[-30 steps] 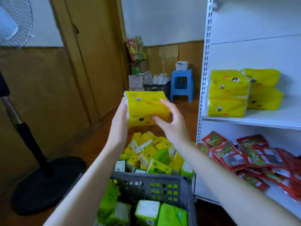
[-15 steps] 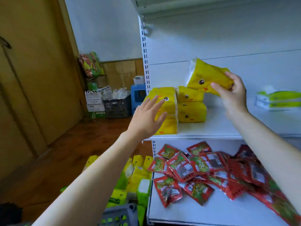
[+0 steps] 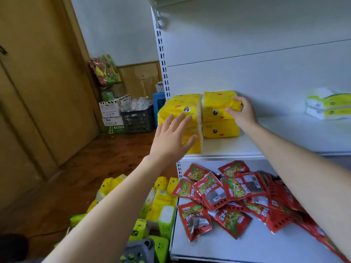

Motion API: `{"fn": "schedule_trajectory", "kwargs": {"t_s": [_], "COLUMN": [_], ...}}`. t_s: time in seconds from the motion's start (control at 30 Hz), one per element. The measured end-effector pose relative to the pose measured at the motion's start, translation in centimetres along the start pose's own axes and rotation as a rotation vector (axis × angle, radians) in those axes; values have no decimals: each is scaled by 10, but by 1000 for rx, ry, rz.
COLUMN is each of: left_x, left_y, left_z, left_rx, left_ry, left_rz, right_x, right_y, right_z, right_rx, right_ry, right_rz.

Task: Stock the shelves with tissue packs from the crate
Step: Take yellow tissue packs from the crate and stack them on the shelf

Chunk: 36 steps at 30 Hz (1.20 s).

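Right hand (image 3: 242, 115) grasps the upper yellow plastic-wrapped tissue pack (image 3: 218, 105), which sits atop another on the white metal shelf (image 3: 284, 137). Left hand (image 3: 171, 139), fingers straight and spread, overlaps the adjacent yellow stack (image 3: 180, 111). Grey plastic crate (image 3: 138, 251) below.

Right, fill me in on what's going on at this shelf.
A person is stocking the white shelf. The right hand grips a yellow tissue pack lying on top of another at the back. The left hand is spread open against the front stack. Red snack packets cover the shelf below; more packs lie on the floor by the grey crate.
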State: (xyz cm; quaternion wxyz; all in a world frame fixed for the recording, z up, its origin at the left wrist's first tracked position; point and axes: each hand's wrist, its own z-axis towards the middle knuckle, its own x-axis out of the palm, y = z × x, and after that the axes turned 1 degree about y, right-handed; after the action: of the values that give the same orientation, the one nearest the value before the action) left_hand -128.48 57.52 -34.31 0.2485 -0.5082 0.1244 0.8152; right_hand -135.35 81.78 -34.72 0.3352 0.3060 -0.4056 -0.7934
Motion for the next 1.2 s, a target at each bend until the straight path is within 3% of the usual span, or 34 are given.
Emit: {"fn": "schedule_trajectory", "kwargs": {"t_s": [0.17,0.3,0.47,0.63,0.8,0.97,1.07,1.2], "left_x": [-1,-12,-16,-9,-2,16,25,33], "left_y": [-2,16,62,130,186,223,227,224], "left_z": [-2,-20,-73,-165,-261,-338,-369,-394], "left_rx": [-1,-2,-156,-348,-502,-610,-619,-505], "left_ry": [-37,-143,-115,75,206,313,386,526], "left_rz": [-9,-73,-84,-51,-69,-87,-64,7], "right_x": [-8,-9,39,129,208,258,263,261], "right_y": [10,42,95,127,118,84,56,11], "right_z": [-14,-45,-106,-194,-292,-369,-416,-473], "right_rx": [-59,-357,-608,-551,-366,-164,-207,-244], "right_ry": [-59,-184,-42,270,748,1301,1584,1875], "right_rz": [-175,-223,-71,80,87,-119,-318,-575]}}
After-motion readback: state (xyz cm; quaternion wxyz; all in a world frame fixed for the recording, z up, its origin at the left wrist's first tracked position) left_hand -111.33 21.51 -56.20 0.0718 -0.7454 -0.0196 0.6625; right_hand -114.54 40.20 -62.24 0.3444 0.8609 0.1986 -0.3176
